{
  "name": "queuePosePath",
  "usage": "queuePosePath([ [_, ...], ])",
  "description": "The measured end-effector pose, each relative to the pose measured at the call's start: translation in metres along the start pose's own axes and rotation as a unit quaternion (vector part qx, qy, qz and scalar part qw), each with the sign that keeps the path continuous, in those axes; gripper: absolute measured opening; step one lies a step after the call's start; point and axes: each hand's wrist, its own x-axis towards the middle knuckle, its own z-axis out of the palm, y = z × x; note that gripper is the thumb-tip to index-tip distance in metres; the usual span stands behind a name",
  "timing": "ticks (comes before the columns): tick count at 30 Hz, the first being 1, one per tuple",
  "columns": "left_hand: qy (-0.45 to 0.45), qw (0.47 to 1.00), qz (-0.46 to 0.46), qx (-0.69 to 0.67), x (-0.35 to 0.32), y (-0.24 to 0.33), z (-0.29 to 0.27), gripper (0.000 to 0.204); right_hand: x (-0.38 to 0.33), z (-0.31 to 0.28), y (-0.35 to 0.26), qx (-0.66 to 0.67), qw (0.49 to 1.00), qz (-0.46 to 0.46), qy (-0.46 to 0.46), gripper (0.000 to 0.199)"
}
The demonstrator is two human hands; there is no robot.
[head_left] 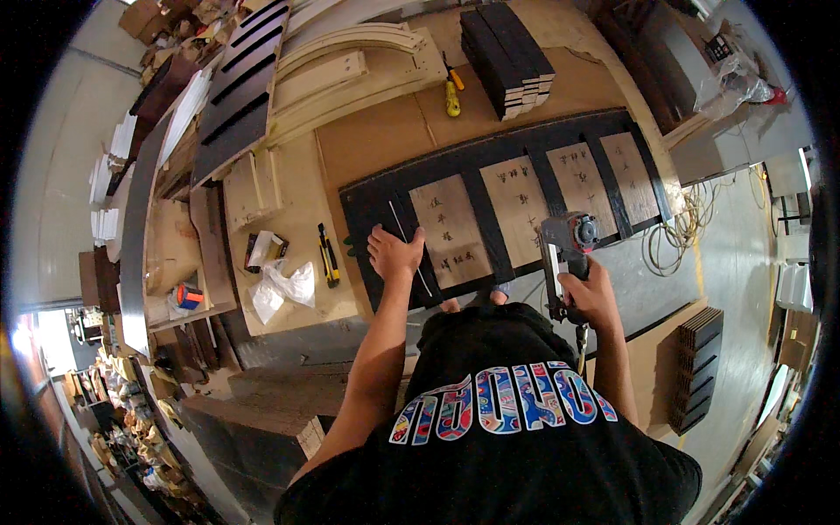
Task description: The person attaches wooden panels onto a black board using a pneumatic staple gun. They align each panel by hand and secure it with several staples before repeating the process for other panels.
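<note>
In front of me a dark framed panel [499, 171] lies across the worktable, with several wood-coloured sections set between dark slats and handwriting on them. My left hand [395, 255] rests on the panel's left end, fingers and thumb spread. A thin pale strip [424, 282] runs under or beside that hand; which of the two I cannot tell. My right hand [595, 296] is wrapped round the handle of a nail gun [558, 241], held over the panel's near edge right of the middle. A hose hangs from the handle's lower end. Where the nail gun's tip meets the panel is unclear.
At the back stands a stack of dark boards [506, 59]. Left of it lie a yellow-handled screwdriver [452, 101] and pale wooden frame parts [350, 74]. A utility knife [329, 255] and a crumpled plastic bag [282, 290] lie to my left. Coiled hose [681, 241] is at right.
</note>
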Motion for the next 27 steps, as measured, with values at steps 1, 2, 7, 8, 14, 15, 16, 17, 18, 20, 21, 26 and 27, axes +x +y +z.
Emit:
queuePosePath([
  [1, -0.006, 1.000, -0.001, -0.013, -0.001, 0.002, 0.001, 0.098, 0.003, 0.001, -0.003, -0.007, 1.000, -0.013, 0.000, 0.024],
  [2, -0.008, 1.000, -0.003, -0.022, -0.001, 0.007, 0.002, 0.098, 0.007, 0.000, -0.005, -0.015, 1.000, -0.025, 0.002, 0.025],
  [7, -0.025, 0.999, -0.003, -0.031, 0.006, -0.002, 0.002, 0.098, 0.039, -0.008, 0.000, -0.165, 0.971, -0.174, 0.005, 0.067],
  [8, -0.018, 0.999, -0.006, -0.030, 0.003, 0.000, -0.002, 0.092, 0.042, -0.007, -0.012, -0.216, 0.956, -0.198, 0.015, 0.080],
  [14, -0.018, 0.997, -0.020, -0.073, -0.001, 0.002, -0.045, 0.086, 0.126, 0.024, -0.001, -0.463, 0.859, -0.174, 0.128, 0.090],
  [15, -0.010, 0.996, -0.020, -0.088, -0.001, -0.004, -0.046, 0.087, 0.146, 0.029, 0.013, -0.498, 0.834, -0.179, 0.155, 0.090],
  [16, -0.016, 0.995, -0.028, -0.095, -0.004, -0.003, -0.057, 0.088, 0.159, 0.030, 0.023, -0.529, 0.817, -0.163, 0.161, 0.092],
  [17, -0.019, 0.992, -0.021, -0.124, -0.005, -0.010, -0.065, 0.087, 0.166, 0.034, 0.036, -0.521, 0.819, -0.168, 0.173, 0.091],
  [18, -0.021, 0.988, -0.013, -0.154, -0.004, -0.017, -0.073, 0.087, 0.172, 0.037, 0.044, -0.512, 0.820, -0.173, 0.188, 0.091],
  [20, 0.015, 0.985, 0.013, -0.171, -0.005, -0.029, -0.088, 0.081, 0.168, 0.049, 0.050, -0.467, 0.833, -0.211, 0.207, 0.091],
  [21, -0.022, 0.970, 0.029, -0.241, -0.006, -0.031, -0.099, 0.077, 0.163, 0.056, 0.048, -0.506, 0.769, -0.278, 0.276, 0.089],
  [26, -0.148, 0.855, 0.058, -0.494, 0.012, -0.032, -0.117, 0.065, 0.106, 0.110, 0.016, -0.219, 0.930, -0.290, -0.059, 0.055],
  [27, -0.170, 0.830, 0.060, -0.529, 0.021, -0.032, -0.111, 0.065, 0.092, 0.125, 0.016, -0.140, 0.955, -0.168, -0.202, 0.055],
])
